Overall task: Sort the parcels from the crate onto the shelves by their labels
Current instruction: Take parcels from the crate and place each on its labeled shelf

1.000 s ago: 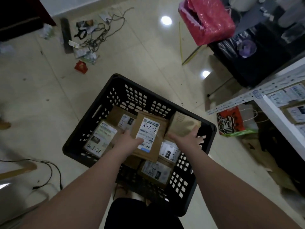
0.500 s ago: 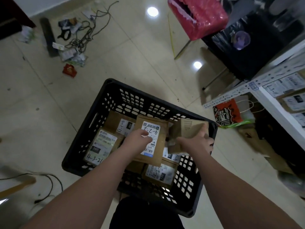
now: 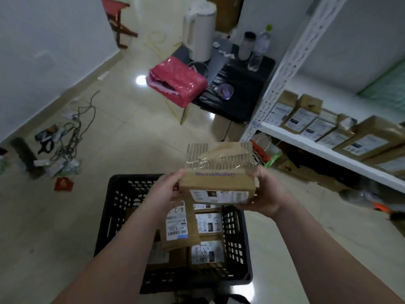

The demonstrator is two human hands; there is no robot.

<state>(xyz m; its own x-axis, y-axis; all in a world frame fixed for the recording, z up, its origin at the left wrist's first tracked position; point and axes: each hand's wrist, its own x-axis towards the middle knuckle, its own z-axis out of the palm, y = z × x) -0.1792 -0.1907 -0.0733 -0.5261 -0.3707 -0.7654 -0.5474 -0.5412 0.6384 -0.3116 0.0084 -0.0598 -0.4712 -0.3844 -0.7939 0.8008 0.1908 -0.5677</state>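
I have the parcel (image 3: 219, 178) raised out of the crate (image 3: 110, 216) and held above its far rim now, left hand (image 3: 168, 189) pinching its left edge, right hand (image 3: 266, 194) curled round its right end, label (image 3: 219, 196) facing me, the shelf (image 3: 306, 144) of boxes (image 3: 304, 116) beyond on the right.

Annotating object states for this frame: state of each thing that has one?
crate: on the floor, partly filled.
crate parcels: lying label up.
held parcel: lifted above the crate, taped, label side toward the camera.
left hand: grips the parcel's left edge.
right hand: holds its right side.
shelf: carries a row of parcels.
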